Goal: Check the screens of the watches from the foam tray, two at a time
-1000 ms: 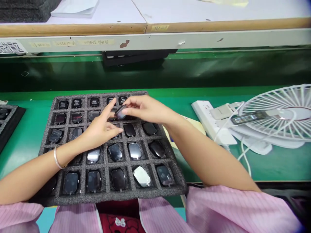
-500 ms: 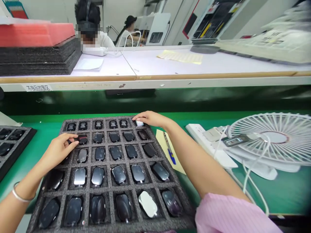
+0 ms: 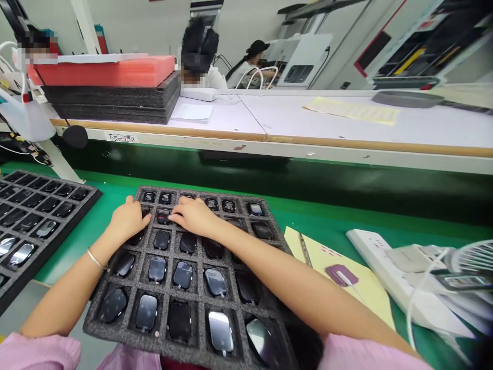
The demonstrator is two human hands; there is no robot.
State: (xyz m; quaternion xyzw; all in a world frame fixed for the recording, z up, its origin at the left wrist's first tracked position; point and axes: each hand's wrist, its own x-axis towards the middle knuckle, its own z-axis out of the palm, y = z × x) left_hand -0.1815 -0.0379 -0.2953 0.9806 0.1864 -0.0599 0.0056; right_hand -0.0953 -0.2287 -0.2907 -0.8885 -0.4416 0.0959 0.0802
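Under both hands: one dark grey foam tray point(image 3: 154, 340), divided into cells, at the green worktop point(image 3: 98, 213); a watch-like unit in most cells that show.

Progress, as judged from the screens alone: partway. Just beyond the fingers, back-row units point(image 3: 228, 206) lit with lines of small text, unreadable here; on the body side of the fingers, front units point(image 3: 180, 319) dark or merely reflecting light. If lit text marks the finished ones, most appear left to do.

Left hand point(image 3: 127, 221): fingers bent over the left edge of the second row, thumb pointing toward the right hand; grip hidden — whether anything is held cannot be said.

Right hand point(image 3: 196, 216): fingers curled over the tray, covering part of a back-row cell; thumb low; grip likewise unclear.

Between the two thumbs: second-row unit point(image 3: 163, 217), seated in its cell, right thumb just beside it, contact uncertain.

Well left of the left fingers: second tray point(image 3: 57, 240), similarly filled.
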